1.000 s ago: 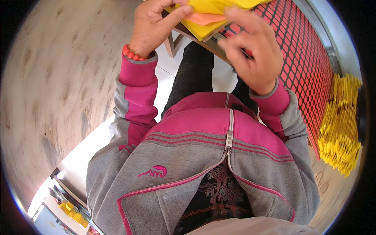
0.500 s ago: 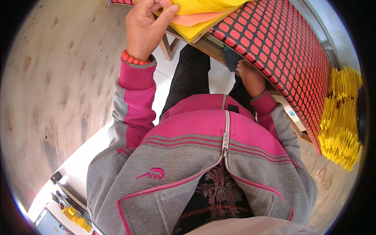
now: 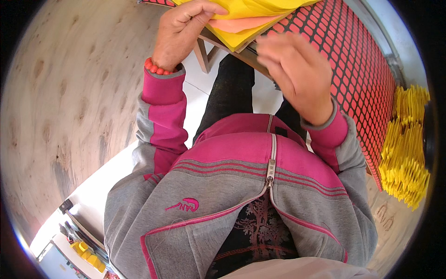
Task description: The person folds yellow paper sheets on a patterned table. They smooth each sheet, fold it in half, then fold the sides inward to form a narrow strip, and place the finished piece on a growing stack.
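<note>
My left hand (image 3: pixel 181 35), with a string of red beads (image 3: pixel 159 68) at its wrist, is at the near left of a stack of yellow paper (image 3: pixel 246 29). Its thumb and forefinger are closed on the edge of the top yellow sheet. Below that sheet a peach-coloured layer (image 3: pixel 246 23) shows. My right hand (image 3: pixel 299 74) hovers over the table's front edge, just right of the stack. Its fingers are bent and smeared by motion, so whether they hold anything cannot be told.
The stack lies on a table covered with red-and-black patterned cloth (image 3: pixel 353 65). Bundled yellow folded paper (image 3: pixel 404 149) stands at the far right. To the left is a wooden-looking surface (image 3: pixel 69 102). My dark-trousered legs (image 3: pixel 227 93) are under the table edge.
My right hand has come up from beside a dark blue cloth below the table edge to near the paper stack. My left hand has shifted slightly right, still at the sheet's edge.
</note>
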Demonstrator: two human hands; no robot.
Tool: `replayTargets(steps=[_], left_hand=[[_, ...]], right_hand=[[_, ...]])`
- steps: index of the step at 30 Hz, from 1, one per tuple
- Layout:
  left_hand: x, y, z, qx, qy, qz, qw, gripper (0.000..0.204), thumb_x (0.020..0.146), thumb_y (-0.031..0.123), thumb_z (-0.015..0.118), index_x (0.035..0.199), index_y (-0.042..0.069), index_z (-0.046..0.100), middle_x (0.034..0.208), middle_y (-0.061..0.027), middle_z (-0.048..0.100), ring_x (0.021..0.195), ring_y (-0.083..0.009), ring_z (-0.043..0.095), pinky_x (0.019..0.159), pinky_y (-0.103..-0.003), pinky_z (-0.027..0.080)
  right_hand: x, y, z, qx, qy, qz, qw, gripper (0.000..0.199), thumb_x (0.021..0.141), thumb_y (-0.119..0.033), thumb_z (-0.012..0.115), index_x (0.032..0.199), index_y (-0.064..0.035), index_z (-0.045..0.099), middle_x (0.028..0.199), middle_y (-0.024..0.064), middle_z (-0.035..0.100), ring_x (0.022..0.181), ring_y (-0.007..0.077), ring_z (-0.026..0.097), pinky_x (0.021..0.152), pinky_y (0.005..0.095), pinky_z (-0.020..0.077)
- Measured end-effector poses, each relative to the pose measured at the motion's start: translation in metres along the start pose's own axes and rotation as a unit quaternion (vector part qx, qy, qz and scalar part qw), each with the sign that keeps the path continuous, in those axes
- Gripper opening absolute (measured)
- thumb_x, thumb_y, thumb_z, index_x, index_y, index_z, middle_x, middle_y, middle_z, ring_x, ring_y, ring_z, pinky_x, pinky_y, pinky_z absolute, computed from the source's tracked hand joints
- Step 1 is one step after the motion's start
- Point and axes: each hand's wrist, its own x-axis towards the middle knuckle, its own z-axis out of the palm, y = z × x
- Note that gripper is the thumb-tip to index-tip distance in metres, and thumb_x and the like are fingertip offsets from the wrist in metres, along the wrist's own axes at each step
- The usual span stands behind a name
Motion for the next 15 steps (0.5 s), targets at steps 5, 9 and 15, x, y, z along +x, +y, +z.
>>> replayTargets(steps=[5,9,15], left_hand=[[0.0,0.015,0.001,0.042,-0.007,0.016,0.999,0.014,0.098,-0.004,0.058,0.103,-0.002,0.071,0.094,-0.0052,0.071,0.084,-0.0114,0.066,0.074,-0.024,0.051],[0.0,0.018,0.0,0.031,-0.013,-0.007,0.999,0.015,0.098,-0.004,0.057,0.104,-0.002,0.071,0.094,-0.0051,0.071,0.084,-0.0111,0.066,0.074,-0.025,0.051],[0.001,0.011,-0.006,-0.032,-0.046,-0.013,0.998,0.016,0.099,-0.002,0.056,0.106,-0.002,0.07,0.093,-0.0039,0.069,0.081,-0.0092,0.064,0.071,-0.023,0.05]], right_hand=[[0.036,0.011,0.011,-0.082,-0.017,-0.052,0.995,0.021,0.083,-0.003,0.075,0.104,-0.0063,0.072,0.106,0.0081,0.071,0.092,0.0264,0.07,0.078,0.0351,0.0563],[0.044,0.019,0.017,-0.036,-0.023,-0.05,0.998,0.015,0.086,-0.004,0.074,0.1,-0.0048,0.069,0.104,0.0084,0.071,0.093,0.0279,0.07,0.08,0.0355,0.0555],[0.041,0.022,0.02,0.023,-0.042,0.008,0.999,0.009,0.089,-0.004,0.072,0.094,-0.0027,0.066,0.1,0.01,0.072,0.092,0.0288,0.07,0.079,0.034,0.0545]])
